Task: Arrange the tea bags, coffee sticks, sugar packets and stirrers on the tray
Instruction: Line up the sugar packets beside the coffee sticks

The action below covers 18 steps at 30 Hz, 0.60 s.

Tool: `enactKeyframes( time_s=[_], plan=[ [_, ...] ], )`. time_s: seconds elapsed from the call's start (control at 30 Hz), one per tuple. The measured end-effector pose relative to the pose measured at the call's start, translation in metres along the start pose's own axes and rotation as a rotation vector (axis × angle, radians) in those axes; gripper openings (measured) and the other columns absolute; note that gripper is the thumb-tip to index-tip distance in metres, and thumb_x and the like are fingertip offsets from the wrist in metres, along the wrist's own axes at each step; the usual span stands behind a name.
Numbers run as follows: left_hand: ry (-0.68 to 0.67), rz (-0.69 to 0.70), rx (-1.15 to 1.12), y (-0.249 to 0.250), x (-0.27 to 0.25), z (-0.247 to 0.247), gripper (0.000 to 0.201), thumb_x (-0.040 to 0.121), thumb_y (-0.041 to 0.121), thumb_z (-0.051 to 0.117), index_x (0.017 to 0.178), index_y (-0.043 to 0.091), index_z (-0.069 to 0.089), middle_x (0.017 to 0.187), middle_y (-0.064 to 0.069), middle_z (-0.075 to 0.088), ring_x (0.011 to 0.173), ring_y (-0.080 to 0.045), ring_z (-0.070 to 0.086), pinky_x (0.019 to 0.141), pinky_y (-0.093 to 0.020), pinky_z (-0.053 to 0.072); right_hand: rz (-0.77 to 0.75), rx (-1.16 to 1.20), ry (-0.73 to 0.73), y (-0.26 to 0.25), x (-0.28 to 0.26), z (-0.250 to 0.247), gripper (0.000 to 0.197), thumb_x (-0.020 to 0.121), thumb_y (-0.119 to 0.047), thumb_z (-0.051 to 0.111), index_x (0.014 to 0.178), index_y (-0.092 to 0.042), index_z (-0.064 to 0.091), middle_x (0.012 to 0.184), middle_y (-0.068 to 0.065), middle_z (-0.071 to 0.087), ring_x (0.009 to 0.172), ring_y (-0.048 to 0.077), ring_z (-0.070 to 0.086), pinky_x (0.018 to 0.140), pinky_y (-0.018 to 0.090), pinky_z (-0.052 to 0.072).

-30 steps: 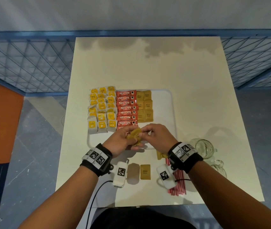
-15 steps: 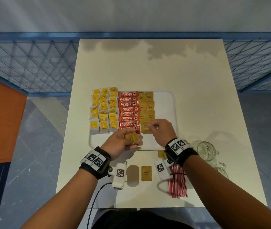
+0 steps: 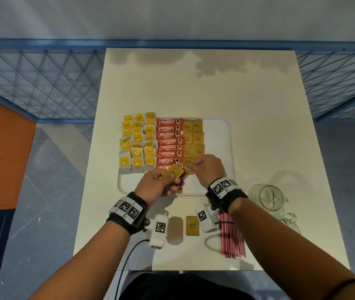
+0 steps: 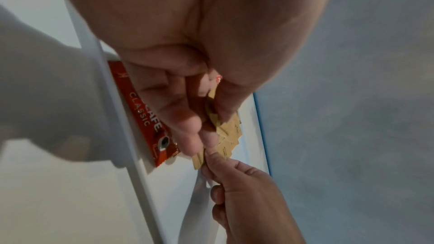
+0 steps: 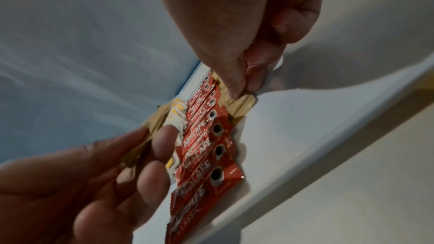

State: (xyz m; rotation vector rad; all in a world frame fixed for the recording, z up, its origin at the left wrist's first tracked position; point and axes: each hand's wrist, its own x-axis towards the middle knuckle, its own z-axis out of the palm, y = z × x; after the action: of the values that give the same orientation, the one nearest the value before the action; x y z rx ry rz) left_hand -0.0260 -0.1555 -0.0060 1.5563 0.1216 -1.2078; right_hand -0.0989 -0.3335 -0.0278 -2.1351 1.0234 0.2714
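Observation:
A white tray (image 3: 219, 131) holds yellow tea bags (image 3: 137, 144) on its left, red coffee sticks (image 3: 169, 140) in the middle and brown sugar packets (image 3: 195, 137) to their right. My left hand (image 3: 163, 182) grips a small stack of sugar packets (image 3: 173, 173) over the tray's near part. My right hand (image 3: 204, 167) pinches one sugar packet (image 5: 243, 102) at the near end of the sugar column, low on the tray. One more sugar packet (image 3: 192, 225) and a bundle of red stirrers (image 3: 231, 237) lie on the table in front of the tray.
Two glass mugs (image 3: 268, 197) stand on the table right of the tray. The tray's right strip (image 3: 217, 148) is bare white. A blue mesh fence (image 3: 42, 87) runs behind the cream table (image 3: 194, 87); an orange cabinet (image 3: 1, 148) is on the left.
My right hand took one sugar packet from the stack in my left hand and carried it forward to the near end of the sugar column. My left hand stayed near.

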Motion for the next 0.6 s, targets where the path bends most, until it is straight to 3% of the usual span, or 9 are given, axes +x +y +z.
enactKeyframes(
  time_s=[0.1, 0.2, 0.27, 0.37, 0.43, 0.5, 0.6],
  plan=[
    [0.094, 0.003, 0.031, -0.004, 0.006, 0.000, 0.011, 0.098, 0.016, 0.065, 0.092, 0.008, 0.069, 0.081, -0.016, 0.070, 0.082, -0.034, 0.067, 0.059, -0.028, 0.057, 0.026, 0.017, 0.022, 0.000, -0.002, -0.002, 0.021, 0.091, -0.042, 0.074, 0.095, -0.024, 0.064, 0.091, -0.010, 0.065, 0.085, 0.017, 0.066, 0.078, 0.035, 0.057],
    [0.119, 0.025, 0.060, -0.004, 0.009, 0.000, 0.013, 0.098, 0.015, 0.065, 0.095, 0.004, 0.071, 0.084, -0.018, 0.066, 0.075, -0.029, 0.062, 0.078, -0.044, 0.058, 0.010, 0.084, 0.040, 0.000, -0.005, -0.005, 0.026, 0.094, -0.047, 0.068, 0.110, -0.026, 0.066, 0.093, -0.012, 0.062, 0.087, 0.014, 0.065, 0.077, 0.031, 0.053],
    [0.113, 0.033, 0.058, -0.004, 0.010, 0.001, 0.017, 0.098, 0.014, 0.064, 0.101, 0.000, 0.072, 0.089, -0.021, 0.069, 0.080, -0.033, 0.064, 0.085, -0.051, 0.056, -0.054, 0.140, 0.008, -0.001, -0.010, -0.007, 0.022, 0.100, -0.044, 0.060, 0.101, -0.024, 0.069, 0.089, -0.012, 0.065, 0.085, 0.016, 0.065, 0.073, 0.029, 0.051],
    [0.087, 0.036, 0.047, -0.001, 0.006, 0.004, 0.014, 0.097, 0.010, 0.064, 0.102, -0.001, 0.072, 0.101, -0.029, 0.072, 0.090, -0.043, 0.070, 0.085, -0.052, 0.061, -0.117, 0.291, -0.094, 0.001, -0.022, -0.007, 0.037, 0.103, -0.047, 0.052, 0.082, -0.023, 0.071, 0.080, -0.008, 0.071, 0.077, 0.020, 0.069, 0.070, 0.035, 0.056],
    [0.062, 0.034, 0.048, 0.001, 0.004, 0.007, 0.011, 0.097, 0.006, 0.064, 0.100, 0.000, 0.073, 0.103, -0.028, 0.073, 0.096, -0.047, 0.071, 0.082, -0.049, 0.062, -0.109, 0.390, -0.158, 0.002, -0.030, -0.009, 0.030, 0.103, -0.043, 0.057, 0.082, -0.028, 0.072, 0.079, -0.011, 0.070, 0.067, 0.012, 0.064, 0.062, 0.026, 0.053],
    [0.029, 0.036, 0.080, 0.000, 0.003, 0.009, 0.011, 0.096, 0.005, 0.064, 0.099, 0.000, 0.074, 0.101, -0.028, 0.074, 0.098, -0.047, 0.071, 0.072, -0.036, 0.064, -0.116, 0.438, -0.179, 0.005, -0.036, -0.008, 0.014, 0.101, -0.036, 0.063, 0.098, -0.027, 0.074, 0.087, -0.011, 0.069, 0.065, 0.005, 0.060, 0.059, 0.018, 0.048],
    [-0.023, 0.078, 0.260, -0.001, 0.002, 0.009, 0.011, 0.094, 0.008, 0.067, 0.097, 0.002, 0.076, 0.097, -0.028, 0.074, 0.095, -0.042, 0.073, 0.053, -0.017, 0.049, -0.152, 0.402, -0.163, 0.016, -0.035, -0.004, 0.028, 0.098, -0.030, 0.068, 0.125, -0.028, 0.069, 0.102, -0.007, 0.067, 0.073, 0.006, 0.061, 0.074, 0.026, 0.053]
  ],
)
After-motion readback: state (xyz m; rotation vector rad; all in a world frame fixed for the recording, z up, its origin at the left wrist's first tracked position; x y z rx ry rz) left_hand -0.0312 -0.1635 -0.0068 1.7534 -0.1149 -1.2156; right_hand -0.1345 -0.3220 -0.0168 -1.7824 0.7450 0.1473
